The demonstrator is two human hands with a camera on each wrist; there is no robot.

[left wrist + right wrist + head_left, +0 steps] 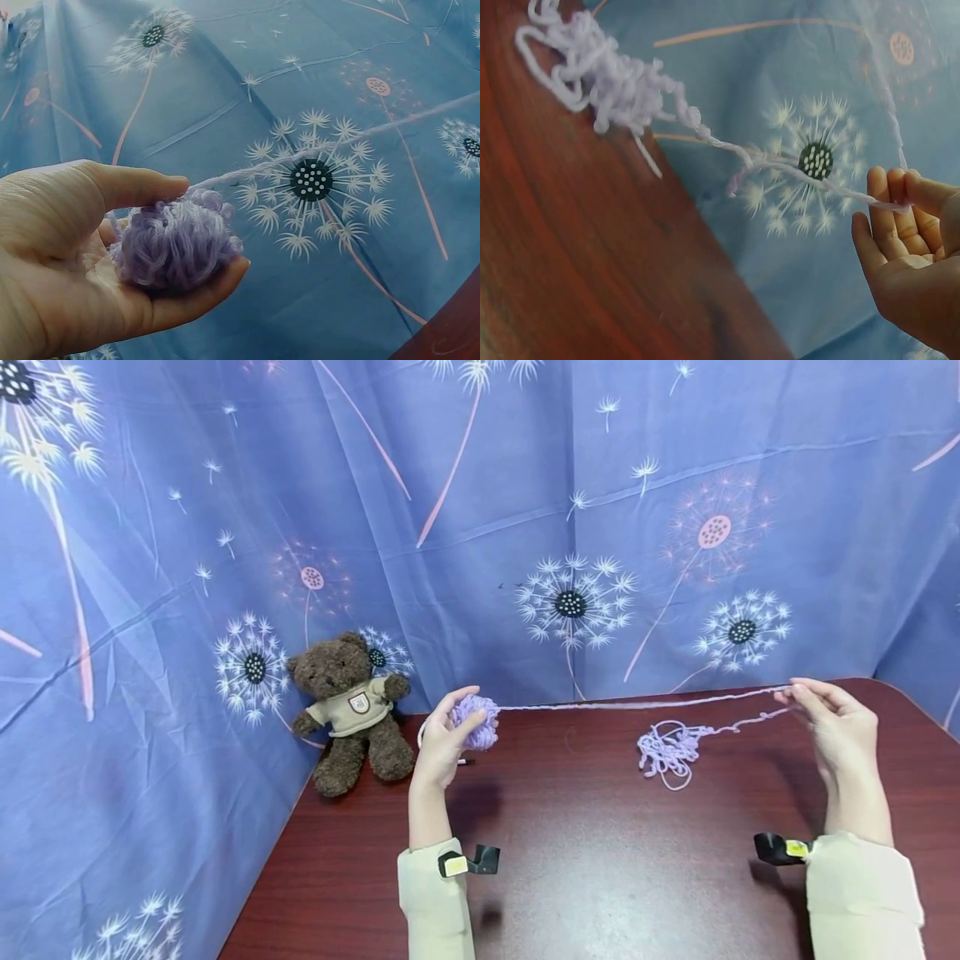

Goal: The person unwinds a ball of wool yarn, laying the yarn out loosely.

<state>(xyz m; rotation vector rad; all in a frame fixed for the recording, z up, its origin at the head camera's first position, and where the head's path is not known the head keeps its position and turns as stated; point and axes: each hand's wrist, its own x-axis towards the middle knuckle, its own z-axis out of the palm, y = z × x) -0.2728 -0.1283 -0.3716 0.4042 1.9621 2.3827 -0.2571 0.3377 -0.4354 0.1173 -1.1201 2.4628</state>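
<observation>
A small ball of lilac yarn (176,244) sits in my left hand (440,745), held between the thumb and the fingers. From it a single strand of yarn (637,704) stretches taut across to my right hand (843,722), which pinches it between thumb and fingertips. Beyond that pinch the yarn sags back to a loose tangle of yarn (670,750), left of the right hand. In the right wrist view the tangle (604,75) shows loops and a short free end.
A brown teddy bear (352,710) in a beige shirt sits at the table's back left, against a blue dandelion-print curtain (480,527). The dark red wooden table (600,860) lies below both hands. A small dark object (466,762) lies near the left hand.
</observation>
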